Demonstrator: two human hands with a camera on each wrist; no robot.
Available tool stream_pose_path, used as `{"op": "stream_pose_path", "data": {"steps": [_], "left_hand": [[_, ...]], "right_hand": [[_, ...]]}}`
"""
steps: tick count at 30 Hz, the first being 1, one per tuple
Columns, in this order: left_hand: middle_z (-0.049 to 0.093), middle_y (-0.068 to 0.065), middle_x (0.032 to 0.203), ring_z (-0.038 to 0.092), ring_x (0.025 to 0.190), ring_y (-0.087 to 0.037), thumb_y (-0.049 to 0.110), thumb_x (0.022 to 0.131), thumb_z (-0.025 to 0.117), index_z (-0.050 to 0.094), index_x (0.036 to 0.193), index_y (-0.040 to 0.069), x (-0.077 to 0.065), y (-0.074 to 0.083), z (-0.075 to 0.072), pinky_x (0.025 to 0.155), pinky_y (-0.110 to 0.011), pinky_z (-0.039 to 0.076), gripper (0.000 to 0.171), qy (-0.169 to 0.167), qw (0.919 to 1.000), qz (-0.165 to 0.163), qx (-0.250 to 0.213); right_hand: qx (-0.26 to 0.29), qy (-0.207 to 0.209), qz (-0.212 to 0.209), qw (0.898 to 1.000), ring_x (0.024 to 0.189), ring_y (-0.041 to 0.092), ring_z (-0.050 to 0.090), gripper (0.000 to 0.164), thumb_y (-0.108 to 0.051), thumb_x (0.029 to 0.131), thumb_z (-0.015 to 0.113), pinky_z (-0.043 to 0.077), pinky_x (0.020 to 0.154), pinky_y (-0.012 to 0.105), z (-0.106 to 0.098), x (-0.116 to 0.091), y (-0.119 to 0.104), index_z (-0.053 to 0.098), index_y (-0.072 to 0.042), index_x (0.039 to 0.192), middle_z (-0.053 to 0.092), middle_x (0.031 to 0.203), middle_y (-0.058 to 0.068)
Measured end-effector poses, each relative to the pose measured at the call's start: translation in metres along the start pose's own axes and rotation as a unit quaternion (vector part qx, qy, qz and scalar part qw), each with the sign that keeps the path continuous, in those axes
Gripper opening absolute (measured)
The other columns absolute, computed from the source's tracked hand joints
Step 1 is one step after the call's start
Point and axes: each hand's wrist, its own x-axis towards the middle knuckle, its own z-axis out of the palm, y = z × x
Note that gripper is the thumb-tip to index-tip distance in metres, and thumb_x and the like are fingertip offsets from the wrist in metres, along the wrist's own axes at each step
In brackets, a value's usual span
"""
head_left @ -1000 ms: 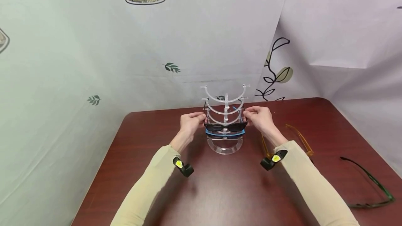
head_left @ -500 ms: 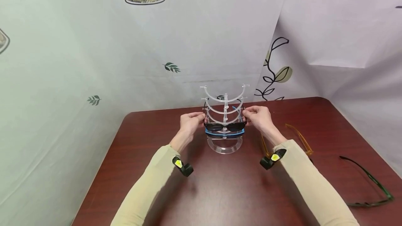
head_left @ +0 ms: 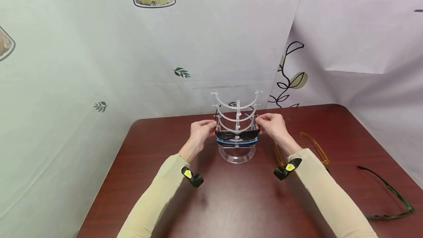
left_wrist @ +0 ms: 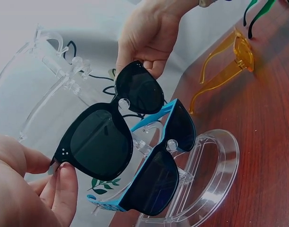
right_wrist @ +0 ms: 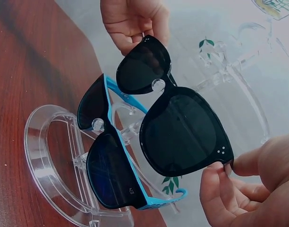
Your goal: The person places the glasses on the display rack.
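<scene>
Left hand point(head_left: 201, 131) over table point(head_left: 231, 201); printed backdrop point(head_left: 214, 39)

A dark reddish-brown wooden table point(head_left: 238, 203) with rounded back corners and a glossy top carries everything. The round base of a clear plastic stand point(head_left: 238, 112) sits on it toward the back edge. Right of the stand lies a pair of orange glasses point(left_wrist: 223, 79), arms unfolded. Farther right, nearer the front, rests a pair of green glasses point(head_left: 396, 193), its arms black-tipped.
</scene>
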Motion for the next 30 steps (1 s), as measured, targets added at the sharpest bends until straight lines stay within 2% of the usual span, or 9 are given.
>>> {"op": "stream_pose_path", "data": {"steps": [9, 14, 16, 21, 26, 30], "left_hand": [[0.07, -0.007, 0.079, 0.066, 0.07, -0.012, 0.002, 0.095, 0.066, 0.068, 0.112, -0.013, 0.001, 0.003, 0.0, 0.068, -0.025, 0.06, 0.023, -0.001, 1.0, 0.006, -0.005], [0.07, -0.007, 0.079, 0.065, 0.069, -0.012, 0.003, 0.096, 0.066, 0.068, 0.112, -0.013, 0.003, 0.005, 0.0, 0.072, -0.028, 0.06, 0.023, 0.0, 1.0, 0.006, -0.007], [0.07, -0.007, 0.08, 0.065, 0.069, -0.012, 0.005, 0.096, 0.067, 0.068, 0.113, -0.012, 0.004, 0.005, 0.001, 0.075, -0.03, 0.061, 0.025, 0.001, 1.0, 0.007, -0.006], [0.07, -0.011, 0.084, 0.067, 0.072, -0.016, 0.01, 0.097, 0.068, 0.066, 0.117, -0.013, 0.003, 0.003, 0.002, 0.076, -0.033, 0.061, 0.031, 0.01, 0.9997, 0.002, -0.021], [0.07, -0.015, 0.083, 0.068, 0.067, -0.016, 0.01, 0.096, 0.068, 0.063, 0.116, -0.016, 0.0, -0.004, -0.003, 0.076, -0.036, 0.062, 0.033, 0.022, 0.9987, -0.001, -0.046], [0.07, -0.014, 0.081, 0.067, 0.066, -0.015, 0.011, 0.097, 0.068, 0.065, 0.113, -0.016, -0.005, -0.007, -0.01, 0.075, -0.035, 0.062, 0.031, 0.029, 0.9985, 0.003, -0.047]], "right_hand": [[-0.002, -0.002, -0.009, 1.0, 0.064, 0.01, 0.063, 0.03, -0.013, 0.1, 0.062, 0.063, 0.073, 0.038, -0.002, 0.002, -0.002, 0.064, 0.012, 0.117, 0.068, 0.095, 0.025], [0.008, 0.002, -0.008, 1.0, 0.062, 0.008, 0.064, 0.031, -0.014, 0.1, 0.063, 0.062, 0.075, 0.041, -0.004, 0.003, -0.004, 0.064, 0.012, 0.116, 0.068, 0.097, 0.026], [0.014, 0.003, -0.009, 1.0, 0.062, 0.008, 0.064, 0.032, -0.014, 0.1, 0.063, 0.062, 0.075, 0.041, -0.005, 0.002, -0.005, 0.063, 0.013, 0.116, 0.069, 0.092, 0.022], [0.022, 0.004, -0.02, 1.0, 0.068, 0.011, 0.067, 0.034, -0.014, 0.1, 0.062, 0.063, 0.068, 0.033, -0.007, -0.002, -0.005, 0.062, 0.016, 0.117, 0.069, 0.08, 0.009], [0.013, 0.006, -0.017, 1.0, 0.072, 0.016, 0.07, 0.038, -0.018, 0.101, 0.062, 0.062, 0.066, 0.028, -0.009, -0.006, -0.001, 0.062, 0.016, 0.118, 0.07, 0.097, 0.024], [0.014, 0.007, -0.01, 1.0, 0.071, 0.013, 0.069, 0.041, -0.021, 0.101, 0.062, 0.061, 0.066, 0.026, -0.011, -0.01, 0.001, 0.06, 0.015, 0.12, 0.069, 0.101, 0.024]]}}
